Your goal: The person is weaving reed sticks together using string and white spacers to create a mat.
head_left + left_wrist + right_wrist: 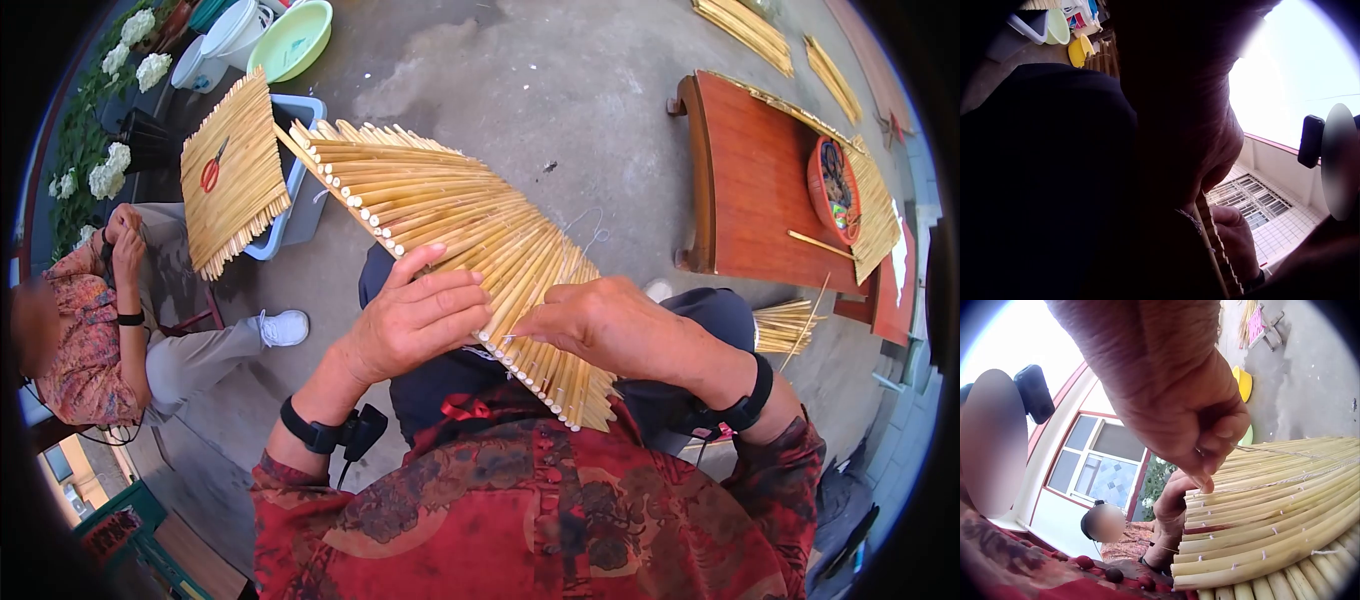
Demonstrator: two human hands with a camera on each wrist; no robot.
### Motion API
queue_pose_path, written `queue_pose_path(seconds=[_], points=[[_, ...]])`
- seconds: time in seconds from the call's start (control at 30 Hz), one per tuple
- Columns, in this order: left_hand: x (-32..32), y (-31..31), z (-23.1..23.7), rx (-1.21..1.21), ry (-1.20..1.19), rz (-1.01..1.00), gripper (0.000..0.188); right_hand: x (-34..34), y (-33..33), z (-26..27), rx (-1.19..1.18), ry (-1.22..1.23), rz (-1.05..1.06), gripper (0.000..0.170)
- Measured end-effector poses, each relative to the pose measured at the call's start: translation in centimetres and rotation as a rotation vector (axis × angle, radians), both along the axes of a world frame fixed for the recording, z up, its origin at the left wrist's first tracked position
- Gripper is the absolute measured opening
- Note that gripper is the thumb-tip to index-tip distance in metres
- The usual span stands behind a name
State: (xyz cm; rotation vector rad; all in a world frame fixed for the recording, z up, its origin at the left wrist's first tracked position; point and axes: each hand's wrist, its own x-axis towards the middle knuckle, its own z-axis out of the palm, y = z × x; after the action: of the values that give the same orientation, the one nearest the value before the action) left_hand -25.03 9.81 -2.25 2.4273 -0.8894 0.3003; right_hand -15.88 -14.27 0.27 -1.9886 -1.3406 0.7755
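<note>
A fan-shaped mat of pale reed stalks (430, 190), tied with white thread, lies across the person's lap. On its near edge rests the left hand (415, 320), fingers over the top and thumb out of sight, gripping the edge; the left wrist view shows this hand (1194, 125) dark against the mat's edge (1210, 244). The right hand (610, 325) is beside it, thumb and forefinger pinching thin thread at the stalk ends. Close up, the right hand (1179, 419) has curled fingers, and thread (1260, 449) runs from them over the stalks (1272, 512).
Another reed mat (235, 175) with red scissors (212, 172) lies over a blue tub (300, 205) at left, by a seated person (100, 340). A red-brown table (750, 190) with a basket (832, 190) stands at right. Basins (292, 42) are at upper left.
</note>
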Motion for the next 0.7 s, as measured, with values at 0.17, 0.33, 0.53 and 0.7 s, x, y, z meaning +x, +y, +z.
queue_pose_path(seconds=[0.17,0.33,0.53,0.7], points=[[0.0,0.2,-0.3,-0.012,0.022,-0.011,0.031,0.6,0.6,0.9,-0.027,-0.21,0.14,0.017],[0.1,0.2,-0.3,-0.021,0.018,-0.016,0.03,0.5,1.3,1.4,-0.059,-0.28,0.212,0.012],[0.6,0.2,-0.3,-0.045,-0.004,-0.009,0.027,1.3,1.4,1.8,-0.049,-0.356,0.247,0.018],[2.1,0.1,-0.1,-0.013,-0.072,0.005,0.031,3.3,-0.1,2.6,0.032,-0.406,0.212,0.028]])
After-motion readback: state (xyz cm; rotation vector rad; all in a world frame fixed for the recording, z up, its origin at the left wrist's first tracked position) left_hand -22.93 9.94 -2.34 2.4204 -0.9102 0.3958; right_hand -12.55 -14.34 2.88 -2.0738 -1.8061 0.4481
